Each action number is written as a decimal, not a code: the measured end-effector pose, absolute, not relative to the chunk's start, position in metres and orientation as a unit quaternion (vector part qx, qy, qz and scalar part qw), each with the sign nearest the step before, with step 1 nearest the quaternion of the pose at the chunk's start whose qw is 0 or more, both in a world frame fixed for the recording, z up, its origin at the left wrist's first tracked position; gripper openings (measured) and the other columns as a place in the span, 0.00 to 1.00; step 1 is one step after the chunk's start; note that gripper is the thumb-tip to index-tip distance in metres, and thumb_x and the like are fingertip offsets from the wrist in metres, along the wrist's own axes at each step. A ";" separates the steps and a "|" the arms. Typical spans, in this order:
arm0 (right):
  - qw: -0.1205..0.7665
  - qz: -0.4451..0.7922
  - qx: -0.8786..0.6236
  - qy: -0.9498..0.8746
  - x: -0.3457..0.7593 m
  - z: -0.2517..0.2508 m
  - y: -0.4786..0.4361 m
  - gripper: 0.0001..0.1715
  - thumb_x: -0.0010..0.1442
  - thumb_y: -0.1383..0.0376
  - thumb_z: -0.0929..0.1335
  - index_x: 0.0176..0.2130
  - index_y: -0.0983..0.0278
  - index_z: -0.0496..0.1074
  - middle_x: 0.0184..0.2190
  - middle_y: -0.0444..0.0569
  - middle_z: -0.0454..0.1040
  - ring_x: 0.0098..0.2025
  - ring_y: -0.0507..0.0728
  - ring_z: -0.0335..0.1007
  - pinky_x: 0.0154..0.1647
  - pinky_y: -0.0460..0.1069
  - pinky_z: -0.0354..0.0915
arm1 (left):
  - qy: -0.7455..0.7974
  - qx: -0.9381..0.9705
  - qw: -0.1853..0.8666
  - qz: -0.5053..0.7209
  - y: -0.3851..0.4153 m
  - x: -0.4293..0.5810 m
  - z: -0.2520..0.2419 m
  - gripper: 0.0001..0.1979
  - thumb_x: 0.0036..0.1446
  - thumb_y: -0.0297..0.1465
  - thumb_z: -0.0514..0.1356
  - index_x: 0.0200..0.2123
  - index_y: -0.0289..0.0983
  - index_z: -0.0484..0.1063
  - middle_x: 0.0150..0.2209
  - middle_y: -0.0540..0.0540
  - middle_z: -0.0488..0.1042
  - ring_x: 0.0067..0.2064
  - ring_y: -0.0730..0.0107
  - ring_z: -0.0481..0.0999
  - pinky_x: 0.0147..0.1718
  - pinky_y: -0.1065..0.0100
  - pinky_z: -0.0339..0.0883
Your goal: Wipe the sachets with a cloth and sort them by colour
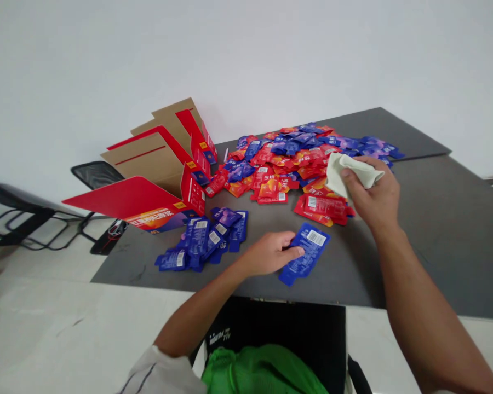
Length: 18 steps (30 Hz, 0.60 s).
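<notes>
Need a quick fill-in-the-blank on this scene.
The left hand rests on a loose sachet coloured ____. The ____ hand holds a pale crumpled cloth. The tabletop under the sachets is ____.

Missing words: blue; right; grey.

Blue sachets [304, 254] carry white barcode panels; red sachets [321, 209] show orange-yellow patches; the cloth [348, 174] is pale green.

A heap of sachets [279, 169] lay toward the back of the table [435, 246], with an open cardboard carton [148, 169] to its left. A smaller pile [201, 241] sat before the carton, and a single sachet [306, 253] lay to that pile's right.
</notes>
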State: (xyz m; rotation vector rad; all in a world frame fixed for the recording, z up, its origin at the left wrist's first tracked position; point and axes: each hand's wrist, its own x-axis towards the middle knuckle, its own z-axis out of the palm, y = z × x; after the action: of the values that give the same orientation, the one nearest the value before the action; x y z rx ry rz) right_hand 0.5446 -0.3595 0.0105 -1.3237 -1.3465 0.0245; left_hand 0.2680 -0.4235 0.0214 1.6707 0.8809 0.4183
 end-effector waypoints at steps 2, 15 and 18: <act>0.583 0.002 -0.570 -0.579 0.545 0.008 -0.358 0.25 0.66 0.48 0.70 0.55 0.60 0.75 0.50 0.56 0.80 0.47 0.64 0.77 0.51 0.62 0.72 | 0.370 0.643 0.642 0.195 -0.432 0.271 -0.005 0.21 0.62 0.49 0.64 0.43 0.36 0.72 0.35 0.47 0.77 0.33 0.68 0.78 0.32 0.69 0.70; 0.555 0.015 -0.569 -0.606 0.535 0.001 -0.357 0.26 0.66 0.48 0.70 0.56 0.59 0.75 0.51 0.54 0.80 0.50 0.65 0.78 0.53 0.62 0.72 | 0.528 0.811 0.189 0.167 -0.473 0.258 -0.012 0.28 0.73 0.44 0.53 0.69 0.38 0.58 0.58 0.33 0.74 0.58 0.49 0.76 0.56 0.49 0.72; 0.545 0.023 -0.575 -0.610 0.532 0.006 -0.359 0.26 0.66 0.47 0.71 0.56 0.58 0.75 0.51 0.55 0.80 0.49 0.65 0.77 0.53 0.62 0.73 | 0.465 0.869 0.071 0.156 -0.499 0.253 -0.011 0.26 0.71 0.43 0.57 0.67 0.39 0.65 0.65 0.34 0.68 0.64 0.48 0.70 0.61 0.48 0.70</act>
State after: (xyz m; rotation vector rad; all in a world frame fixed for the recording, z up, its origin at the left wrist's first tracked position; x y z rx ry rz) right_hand 0.5318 -0.3592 0.0063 -1.3628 -1.4464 0.0537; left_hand 0.2534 -0.4988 -0.0107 2.6137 1.3973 0.4678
